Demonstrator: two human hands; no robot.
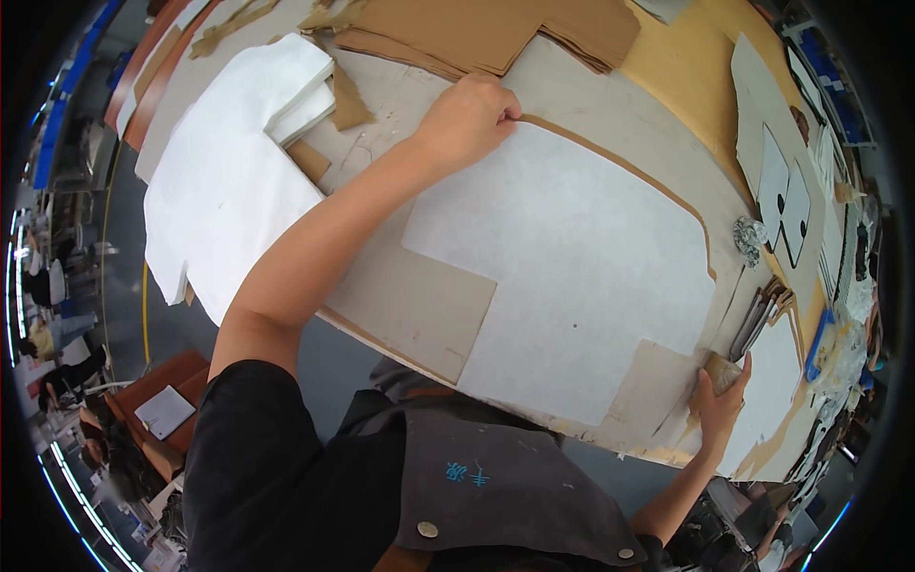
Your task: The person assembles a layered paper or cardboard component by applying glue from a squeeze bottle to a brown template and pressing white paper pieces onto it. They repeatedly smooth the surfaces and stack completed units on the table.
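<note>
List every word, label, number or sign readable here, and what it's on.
Dark grey apron: blue characters, not copied out here.
White panel at the left hand: one small dark dot, no visible text.
White sheet at far left: any writing is too small to read.

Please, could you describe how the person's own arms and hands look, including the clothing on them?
Both the left hand and the right hand are bare, with no gloves visible. The forearms are uncovered, and I see no watch or bracelet. The black left sleeve is short, ending just above the elbow. Little of the dark right sleeve shows.
</note>
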